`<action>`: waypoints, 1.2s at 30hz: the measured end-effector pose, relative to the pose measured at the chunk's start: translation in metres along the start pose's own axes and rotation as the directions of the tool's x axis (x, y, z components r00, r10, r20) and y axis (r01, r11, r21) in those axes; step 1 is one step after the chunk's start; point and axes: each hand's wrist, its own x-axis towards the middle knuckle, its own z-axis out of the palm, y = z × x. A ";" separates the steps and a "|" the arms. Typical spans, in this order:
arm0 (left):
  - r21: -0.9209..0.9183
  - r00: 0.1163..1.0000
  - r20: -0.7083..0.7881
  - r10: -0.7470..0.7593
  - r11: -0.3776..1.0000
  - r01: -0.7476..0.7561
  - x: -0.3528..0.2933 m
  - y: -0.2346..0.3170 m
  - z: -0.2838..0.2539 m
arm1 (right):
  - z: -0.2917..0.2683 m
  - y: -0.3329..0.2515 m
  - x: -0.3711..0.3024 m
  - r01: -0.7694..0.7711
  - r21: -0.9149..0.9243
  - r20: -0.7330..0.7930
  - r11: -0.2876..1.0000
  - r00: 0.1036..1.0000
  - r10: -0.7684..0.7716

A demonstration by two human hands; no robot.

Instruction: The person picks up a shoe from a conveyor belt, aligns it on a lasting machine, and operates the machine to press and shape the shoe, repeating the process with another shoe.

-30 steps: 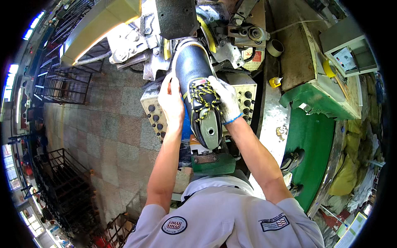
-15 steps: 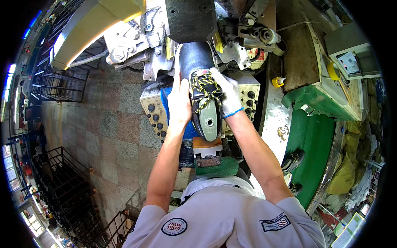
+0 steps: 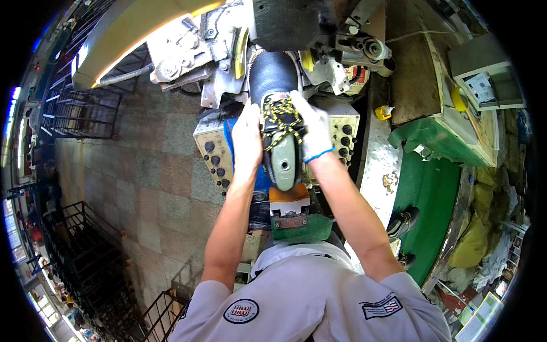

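Observation:
Between my hands is a black shoe upper (image 3: 275,74), toe pointing away under the machine head. Yellow-and-black laces (image 3: 282,117) are tied across it. A grey-green shoe last (image 3: 282,162) with a round hole fills its heel end. My left hand (image 3: 248,134), bare, is closed along the shoe's left side, its fingertips partly hidden. Against the right side presses my right hand (image 3: 313,126), in a white glove with a blue cuff, its fingers by the laces. The toe lies between the yellow-edged metal jaws of the machine (image 3: 285,25).
Control boxes with black knobs (image 3: 215,161) flank the shoe. Below its heel sits an orange pad (image 3: 289,194) over a green plate (image 3: 302,229). A green conveyor belt (image 3: 424,211) carrying shoes runs at right. Dark racks (image 3: 85,256) stand at left.
The shoe has moved slightly farther away, its toe nearer the jaws. Both hands stay on its sides. My view has shifted a little.

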 end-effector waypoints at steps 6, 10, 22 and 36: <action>-0.660 0.877 0.227 -0.424 0.595 0.458 -0.034 -0.007 0.010 | -0.004 0.007 0.003 0.062 -0.016 0.032 0.998 0.998 -0.061; -0.622 0.894 0.229 -0.385 0.649 0.438 -0.036 -0.011 0.011 | -0.013 0.010 -0.009 0.021 -0.106 0.086 0.994 0.996 -0.012; -0.504 0.896 0.187 -0.402 0.744 0.439 -0.032 -0.018 0.011 | -0.021 0.025 -0.004 0.021 -0.063 0.081 0.998 0.997 -0.016; -0.435 0.966 0.081 -0.247 0.863 0.257 -0.028 -0.044 0.012 | -0.033 0.047 0.003 0.254 -0.227 0.086 0.940 0.967 -0.241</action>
